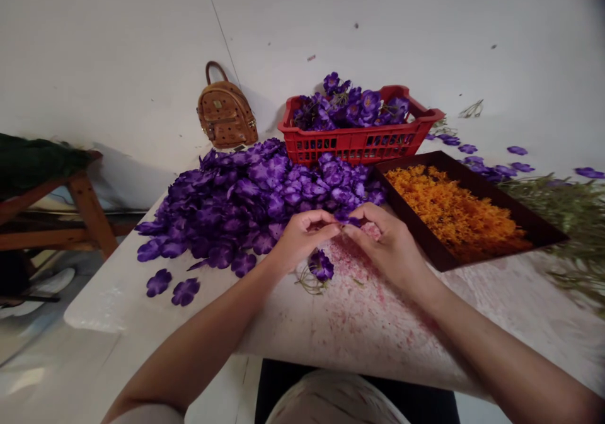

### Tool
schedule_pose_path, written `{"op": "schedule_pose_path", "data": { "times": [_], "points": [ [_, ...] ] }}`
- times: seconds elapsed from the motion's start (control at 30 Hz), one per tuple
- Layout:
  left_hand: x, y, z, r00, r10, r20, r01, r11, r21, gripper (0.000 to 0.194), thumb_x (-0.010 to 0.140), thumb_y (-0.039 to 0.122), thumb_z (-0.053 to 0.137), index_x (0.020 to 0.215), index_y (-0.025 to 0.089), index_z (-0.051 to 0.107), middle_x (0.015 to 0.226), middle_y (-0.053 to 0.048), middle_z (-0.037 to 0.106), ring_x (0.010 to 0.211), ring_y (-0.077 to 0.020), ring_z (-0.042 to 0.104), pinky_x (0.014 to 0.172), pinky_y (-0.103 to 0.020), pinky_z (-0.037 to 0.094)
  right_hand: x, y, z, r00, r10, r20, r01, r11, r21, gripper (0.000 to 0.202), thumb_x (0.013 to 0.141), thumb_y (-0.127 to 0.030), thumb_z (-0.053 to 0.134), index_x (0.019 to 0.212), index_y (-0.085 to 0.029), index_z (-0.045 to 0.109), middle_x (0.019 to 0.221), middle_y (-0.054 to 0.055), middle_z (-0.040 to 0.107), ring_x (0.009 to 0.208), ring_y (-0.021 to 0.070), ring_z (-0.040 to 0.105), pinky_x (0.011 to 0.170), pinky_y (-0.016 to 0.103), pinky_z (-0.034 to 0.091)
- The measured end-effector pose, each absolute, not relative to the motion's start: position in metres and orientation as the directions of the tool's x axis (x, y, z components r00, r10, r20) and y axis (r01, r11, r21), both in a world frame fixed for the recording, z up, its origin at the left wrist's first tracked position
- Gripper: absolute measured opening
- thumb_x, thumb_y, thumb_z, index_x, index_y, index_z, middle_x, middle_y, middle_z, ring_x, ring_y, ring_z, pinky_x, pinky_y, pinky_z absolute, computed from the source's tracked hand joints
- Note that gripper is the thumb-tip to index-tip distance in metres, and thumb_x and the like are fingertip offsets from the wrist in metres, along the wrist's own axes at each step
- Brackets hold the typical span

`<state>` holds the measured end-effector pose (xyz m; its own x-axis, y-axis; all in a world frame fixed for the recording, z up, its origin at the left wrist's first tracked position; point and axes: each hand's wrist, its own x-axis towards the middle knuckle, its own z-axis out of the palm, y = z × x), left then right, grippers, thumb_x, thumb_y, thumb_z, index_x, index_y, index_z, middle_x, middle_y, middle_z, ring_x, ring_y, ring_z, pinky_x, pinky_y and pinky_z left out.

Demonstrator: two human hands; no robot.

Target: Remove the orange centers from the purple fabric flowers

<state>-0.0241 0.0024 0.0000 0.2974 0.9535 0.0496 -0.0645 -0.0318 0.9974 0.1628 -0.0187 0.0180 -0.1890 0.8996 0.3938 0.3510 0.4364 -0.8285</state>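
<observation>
My left hand point(307, 236) and my right hand point(385, 238) meet over the middle of the table, fingertips nearly touching. Each is pinched on a small purple petal piece point(348, 220) between them. Just below my left hand lies a purple flower point(321, 265) with thin green stems. Behind and left of the hands spreads a large heap of purple petals point(227, 203), with two loose petals point(185, 292) in front. To the right, a dark tray point(447, 263) holds orange flower centres point(454, 210).
A red basket point(354, 147) of purple flowers stands behind the heap, near a brown backpack point(225, 114) by the wall. Green stems point(562, 216) and scattered petals lie at the right. A wooden stand point(87, 203) is left of the white table point(283, 329).
</observation>
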Motion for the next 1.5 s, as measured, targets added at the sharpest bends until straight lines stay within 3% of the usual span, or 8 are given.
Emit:
{"op": "schedule_pose_path", "data": {
  "times": [0.13, 0.3, 0.57, 0.8, 0.9, 1.03, 1.4, 1.5],
  "points": [
    [-0.042, -0.010, 0.014, 0.192, 0.979, 0.067, 0.279, -0.120, 0.953, 0.015, 0.090, 0.030, 0.069, 0.084, 0.017, 0.072, 0.077, -0.003, 0.072, 0.072, -0.0151, 0.063, 0.071, -0.027, 0.047, 0.165, -0.018, 0.015, -0.129, 0.927, 0.353, 0.367, 0.375, -0.852, 0.015, 0.093, -0.027, 0.063, 0.078, -0.024, 0.061, 0.077, 0.001, 0.064, 0.072, 0.0193, 0.056, 0.069, 0.034, 0.039],
    [-0.068, -0.052, 0.019, 0.225, 0.973, 0.055, 0.676, -0.196, 0.710, 0.017, 0.084, 0.037, 0.079, 0.080, 0.021, 0.077, 0.084, -0.006, 0.076, 0.076, -0.0201, 0.065, 0.070, -0.030, 0.045, 0.167, -0.016, 0.015, -0.061, 0.954, 0.294, 0.307, 0.298, -0.904, 0.016, 0.092, -0.031, 0.063, 0.077, -0.024, 0.060, 0.074, 0.000, 0.059, 0.071, 0.0187, 0.053, 0.067, 0.034, 0.037],
    [-0.057, -0.041, 0.005, 0.200, 0.980, 0.012, 0.318, -0.077, 0.945, 0.008, 0.088, 0.025, 0.068, 0.084, 0.018, 0.067, 0.079, -0.004, 0.075, 0.074, -0.0172, 0.069, 0.070, -0.027, 0.050, 0.167, -0.015, 0.017, -0.053, 0.970, 0.237, 0.014, 0.238, -0.971, 0.024, 0.088, -0.037, 0.072, 0.073, -0.024, 0.060, 0.072, -0.002, 0.054, 0.070, 0.0167, 0.048, 0.071, 0.033, 0.038],
    [-0.033, -0.001, 0.005, 0.206, 0.978, -0.026, 0.007, 0.025, 1.000, 0.038, 0.078, 0.033, 0.082, 0.088, 0.023, 0.047, 0.066, 0.002, 0.068, 0.060, -0.0138, 0.065, 0.061, -0.023, 0.045, 0.172, -0.013, 0.013, -0.200, 0.968, -0.148, -0.465, -0.227, -0.856, 0.040, 0.068, -0.039, 0.097, 0.067, -0.022, 0.061, 0.079, -0.003, 0.057, 0.082, 0.0159, 0.054, 0.084, 0.032, 0.048],
    [-0.024, 0.005, 0.005, 0.256, 0.966, 0.038, 0.014, -0.043, 0.999, 0.029, 0.079, 0.028, 0.079, 0.087, 0.020, 0.052, 0.071, 0.003, 0.067, 0.062, -0.0112, 0.062, 0.063, -0.022, 0.044, 0.173, -0.011, 0.009, -0.305, 0.915, -0.265, -0.551, -0.396, -0.734, 0.041, 0.060, -0.031, 0.102, 0.069, -0.022, 0.063, 0.080, -0.003, 0.060, 0.087, 0.0166, 0.059, 0.093, 0.035, 0.050],
    [-0.017, 0.006, 0.000, 0.256, 0.955, 0.149, 0.039, -0.165, 0.986, 0.012, 0.084, 0.019, 0.071, 0.088, 0.019, 0.060, 0.079, 0.001, 0.068, 0.071, -0.0118, 0.064, 0.069, -0.023, 0.045, 0.174, -0.008, 0.007, -0.296, 0.908, -0.297, -0.596, -0.419, -0.685, 0.040, 0.059, -0.025, 0.103, 0.071, -0.022, 0.065, 0.081, -0.004, 0.061, 0.082, 0.0137, 0.058, 0.091, 0.032, 0.050],
    [-0.029, 0.000, -0.003, 0.207, 0.913, 0.353, 0.496, -0.409, 0.766, 0.015, 0.092, 0.012, 0.068, 0.096, 0.021, 0.079, 0.092, -0.004, 0.076, 0.087, -0.0189, 0.070, 0.080, -0.031, 0.052, 0.176, -0.008, 0.011, -0.104, 0.990, -0.099, -0.402, -0.133, -0.906, 0.036, 0.074, -0.041, 0.092, 0.068, -0.023, 0.061, 0.083, 0.000, 0.060, 0.084, 0.0181, 0.055, 0.082, 0.032, 0.046],
    [-0.030, -0.002, -0.001, 0.194, 0.886, 0.421, 0.560, -0.452, 0.694, 0.016, 0.092, 0.012, 0.068, 0.096, 0.021, 0.080, 0.099, -0.005, 0.072, 0.093, -0.0193, 0.069, 0.081, -0.031, 0.053, 0.173, -0.012, 0.019, -0.166, 0.986, -0.022, -0.328, -0.076, -0.942, 0.033, 0.079, -0.046, 0.087, 0.072, -0.025, 0.062, 0.082, 0.000, 0.060, 0.081, 0.0189, 0.054, 0.078, 0.034, 0.044]
  ]
}}
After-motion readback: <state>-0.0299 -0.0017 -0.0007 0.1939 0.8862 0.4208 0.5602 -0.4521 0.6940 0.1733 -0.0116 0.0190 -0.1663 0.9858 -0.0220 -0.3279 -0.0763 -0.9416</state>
